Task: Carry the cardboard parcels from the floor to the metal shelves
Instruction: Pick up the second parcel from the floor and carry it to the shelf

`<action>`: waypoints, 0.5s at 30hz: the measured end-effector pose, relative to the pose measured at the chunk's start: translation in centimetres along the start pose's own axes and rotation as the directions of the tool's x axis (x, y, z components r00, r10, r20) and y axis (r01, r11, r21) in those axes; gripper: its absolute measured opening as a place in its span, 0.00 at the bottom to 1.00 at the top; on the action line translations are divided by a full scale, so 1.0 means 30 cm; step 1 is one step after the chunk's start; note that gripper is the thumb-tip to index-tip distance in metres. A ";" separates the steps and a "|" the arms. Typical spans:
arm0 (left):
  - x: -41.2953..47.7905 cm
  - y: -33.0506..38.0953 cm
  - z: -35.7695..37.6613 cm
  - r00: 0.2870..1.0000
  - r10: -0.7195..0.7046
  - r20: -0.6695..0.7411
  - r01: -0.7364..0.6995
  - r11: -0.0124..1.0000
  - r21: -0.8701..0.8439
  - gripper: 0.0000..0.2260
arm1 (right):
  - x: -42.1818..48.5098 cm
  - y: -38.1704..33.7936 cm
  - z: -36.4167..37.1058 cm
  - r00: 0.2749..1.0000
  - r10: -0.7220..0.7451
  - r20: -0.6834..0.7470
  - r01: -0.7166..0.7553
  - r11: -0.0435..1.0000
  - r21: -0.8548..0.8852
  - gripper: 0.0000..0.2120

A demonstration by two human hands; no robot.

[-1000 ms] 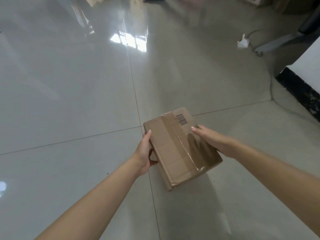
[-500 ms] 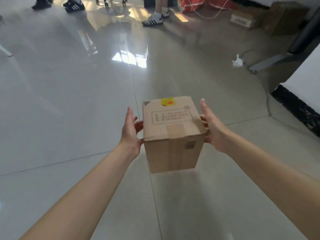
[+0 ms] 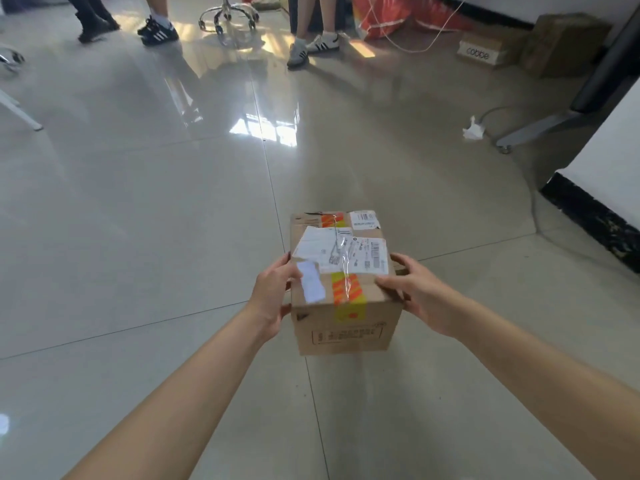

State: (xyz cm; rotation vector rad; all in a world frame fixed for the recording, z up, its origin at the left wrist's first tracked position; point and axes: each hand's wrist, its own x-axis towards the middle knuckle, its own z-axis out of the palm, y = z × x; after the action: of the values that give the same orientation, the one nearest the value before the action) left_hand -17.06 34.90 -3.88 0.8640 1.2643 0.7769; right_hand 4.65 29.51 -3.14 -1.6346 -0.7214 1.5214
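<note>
I hold a small cardboard parcel point(image 3: 343, 306) in front of me above the grey tiled floor. White shipping labels and orange-and-yellow tape cover its top face, and printed text shows on its near side. My left hand point(image 3: 272, 296) grips the parcel's left side with the thumb on top. My right hand point(image 3: 420, 292) grips its right side, fingers over the top edge. No metal shelves are in view.
Legs and shoes of people point(image 3: 311, 46) stand at the far end beside a chair base point(image 3: 228, 15). Cardboard boxes point(image 3: 485, 50) and an orange bag point(image 3: 388, 15) lie at the far right. A stand's leg point(image 3: 540, 128), crumpled paper point(image 3: 472, 129) and a white wall with black skirting point(image 3: 588, 216) are on the right.
The parcel has been turned over in my hands, so its labelled, taped face is now up. My view has lifted, showing more of the far room.
</note>
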 end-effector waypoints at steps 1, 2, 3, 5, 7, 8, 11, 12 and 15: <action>-0.003 -0.003 0.002 1.000 0.003 0.002 -0.003 1.000 0.001 0.19 | -0.002 0.012 -0.014 0.998 -0.036 0.045 0.036 0.999 0.007 0.31; -0.005 -0.007 0.003 1.000 0.002 -0.020 -0.003 1.000 -0.030 0.16 | -0.006 0.024 -0.024 0.995 -0.070 0.074 0.069 0.997 0.017 0.31; -0.009 -0.013 0.003 0.999 0.003 -0.051 -0.007 0.997 -0.079 0.12 | -0.015 0.035 -0.032 0.991 -0.097 0.088 0.096 0.995 0.017 0.31; -0.010 -0.029 0.000 0.996 -0.004 -0.093 -0.009 0.990 -0.139 0.02 | -0.028 0.054 -0.039 0.987 -0.132 0.089 0.133 0.991 -0.005 0.29; -0.011 -0.043 0.000 0.995 -0.003 -0.095 -0.011 0.989 -0.150 0.05 | -0.033 0.071 -0.045 0.987 -0.140 0.082 0.140 0.990 0.003 0.27; -0.011 -0.048 0.002 0.996 0.004 -0.094 -0.018 0.989 -0.146 0.06 | -0.033 0.079 -0.049 0.987 -0.138 0.081 0.137 0.990 0.013 0.27; -0.013 -0.054 0.009 0.996 0.001 -0.087 -0.013 0.991 -0.133 0.06 | -0.031 0.093 -0.059 0.989 -0.130 0.077 0.128 0.991 0.023 0.27; -0.012 -0.054 0.011 0.996 -0.001 -0.088 -0.010 0.992 -0.126 0.06 | -0.031 0.095 -0.063 0.989 -0.126 0.076 0.125 0.992 0.023 0.26; -0.011 -0.051 0.015 0.996 0.003 -0.085 -0.012 0.995 -0.101 0.04 | -0.032 0.093 -0.068 0.990 -0.120 0.074 0.119 0.993 0.011 0.26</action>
State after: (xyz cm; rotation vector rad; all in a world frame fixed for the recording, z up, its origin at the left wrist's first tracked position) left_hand -16.62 33.84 -5.02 0.7604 1.2855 0.8842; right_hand 6.28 26.89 -4.97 -1.5087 -0.8385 1.5036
